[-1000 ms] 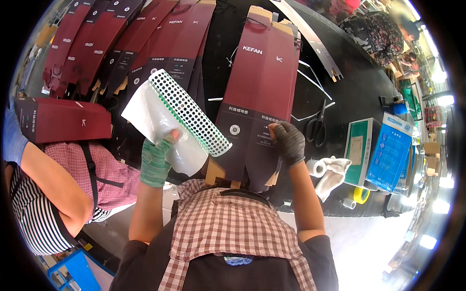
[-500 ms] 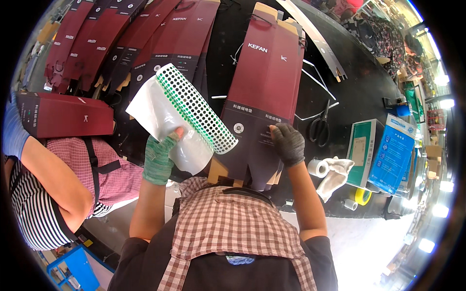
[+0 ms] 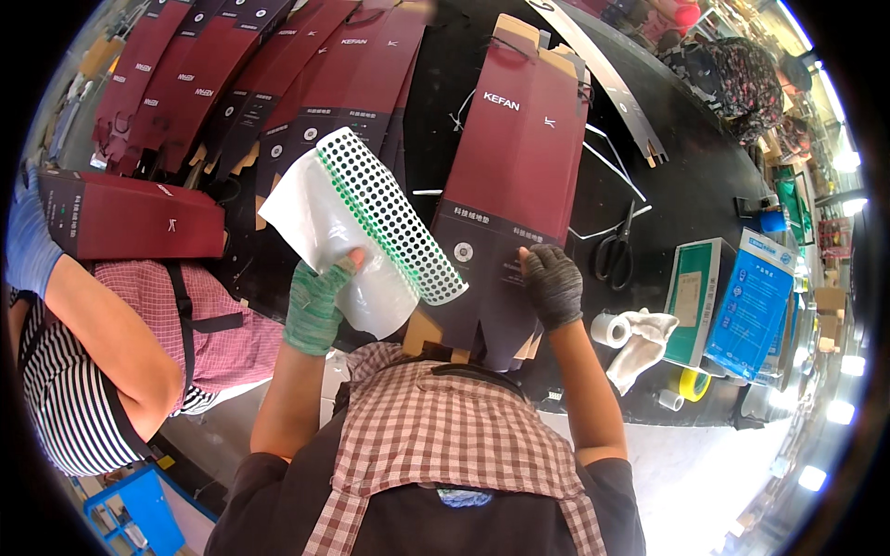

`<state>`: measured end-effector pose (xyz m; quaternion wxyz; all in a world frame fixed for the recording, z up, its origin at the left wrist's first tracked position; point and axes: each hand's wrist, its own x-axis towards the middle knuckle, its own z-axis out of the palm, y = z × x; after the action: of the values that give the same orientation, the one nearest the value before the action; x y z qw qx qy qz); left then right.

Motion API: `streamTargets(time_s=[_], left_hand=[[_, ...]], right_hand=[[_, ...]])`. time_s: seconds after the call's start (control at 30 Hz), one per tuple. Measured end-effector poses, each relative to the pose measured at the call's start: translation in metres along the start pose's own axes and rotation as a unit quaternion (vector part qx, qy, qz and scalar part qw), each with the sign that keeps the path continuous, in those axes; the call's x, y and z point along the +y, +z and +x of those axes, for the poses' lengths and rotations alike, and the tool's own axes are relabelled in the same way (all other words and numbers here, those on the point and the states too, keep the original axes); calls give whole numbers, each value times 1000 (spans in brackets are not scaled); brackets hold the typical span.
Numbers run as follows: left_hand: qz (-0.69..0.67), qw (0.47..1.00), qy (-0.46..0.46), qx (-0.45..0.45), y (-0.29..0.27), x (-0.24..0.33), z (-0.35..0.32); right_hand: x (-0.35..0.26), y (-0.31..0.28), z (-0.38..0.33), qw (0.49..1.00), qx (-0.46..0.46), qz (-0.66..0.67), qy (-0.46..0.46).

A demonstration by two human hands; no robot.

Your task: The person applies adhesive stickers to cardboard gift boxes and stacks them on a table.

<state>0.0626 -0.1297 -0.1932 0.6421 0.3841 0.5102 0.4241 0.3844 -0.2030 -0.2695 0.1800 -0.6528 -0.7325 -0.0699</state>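
Note:
My left hand (image 3: 318,301), in a green knitted glove with the thumb tip bare, is closed on the sticker roll (image 3: 394,222). The roll's white backing sheet hangs loose toward me, and black dots edged with green cover its outer side. Beneath lies a flattened maroon and dark-grey carton (image 3: 513,153) with a black cord handle at its far end. Over the carton's near right part, my right hand (image 3: 553,287) wears a dark grey glove with bare fingertips. Its thumb and forefinger are drawn together; anything between them is too small to make out.
More maroon cartons (image 3: 343,69) are stacked at the far left. A co-worker's blue-gloved hand (image 3: 32,232) is beside a folded maroon box (image 3: 148,218). On the right are black scissors (image 3: 614,255), a white roll (image 3: 610,329), a crumpled white glove (image 3: 644,343), yellow tape (image 3: 693,383) and a blue package (image 3: 749,306).
The whole view has shifted slightly, so the table things appear a little further right. My left hand still grips the sticker roll, and my right hand's fingers are curled in more closely.

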Motion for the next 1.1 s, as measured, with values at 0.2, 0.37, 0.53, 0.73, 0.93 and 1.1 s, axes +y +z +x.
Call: streamTargets(time_s=[0.2, 0.37, 0.53, 0.73, 0.93, 1.1], left_hand=[[-21, 1000, 6, 19, 8, 5, -1], [-16, 1000, -6, 6, 8, 5, 1], [-75, 997, 7, 8, 3, 13, -5], [30, 999, 16, 27, -16, 2, -8], [-73, 997, -15, -20, -10, 1, -1], [-84, 996, 18, -20, -14, 9, -8]], right_hand=[[-5, -28, -12, 989, -86, 117, 0], [-4, -17, -26, 977, -15, 197, 75], [-19, -34, -21, 952, 21, 131, 276], [-36, -47, -50, 876, -218, 161, 399], [-18, -43, -64, 753, -51, 530, 386], [-7, -84, -49, 660, 117, 611, 421]])
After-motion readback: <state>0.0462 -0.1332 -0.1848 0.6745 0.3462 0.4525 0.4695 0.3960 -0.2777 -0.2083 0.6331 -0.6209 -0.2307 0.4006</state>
